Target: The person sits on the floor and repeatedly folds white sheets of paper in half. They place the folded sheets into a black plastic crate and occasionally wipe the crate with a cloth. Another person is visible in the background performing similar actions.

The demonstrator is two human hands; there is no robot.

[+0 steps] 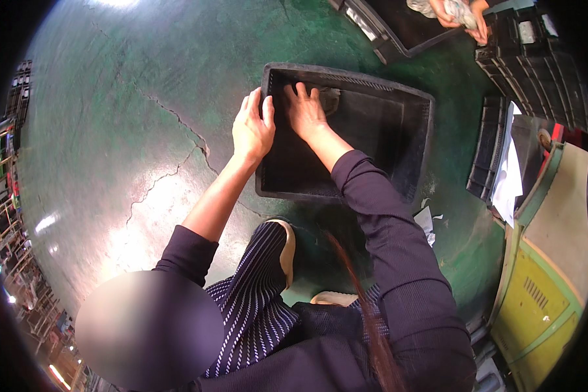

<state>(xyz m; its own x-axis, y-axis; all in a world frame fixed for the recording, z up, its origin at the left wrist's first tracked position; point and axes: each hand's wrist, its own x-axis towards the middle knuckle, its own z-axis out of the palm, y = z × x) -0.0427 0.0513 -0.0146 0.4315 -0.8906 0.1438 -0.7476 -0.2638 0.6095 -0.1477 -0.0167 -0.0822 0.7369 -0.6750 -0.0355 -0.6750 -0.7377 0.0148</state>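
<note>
A black plastic crate (346, 198) stands on the floor in front of me, its inside open to view from above. My left hand (253, 130) grips its left wall, with the fingers along the outside and the thumb over the rim. Inside the crate, my right hand (306, 116) reaches toward the far left corner with its fingers spread. Just beside those fingers lies a small greyish bundle (331, 101), perhaps cloth or a bag, too dim to make out. I see nothing held in the right hand.
At the top right, another person's hands (460, 14) handle a pale bundle over another black crate (385, 46). Stacked black crates (529, 72) stand at the right, above white sheets (508, 176) and a yellow-green cabinet (536, 300). Paper scraps (426, 222) lie on the cracked green floor (144, 85).
</note>
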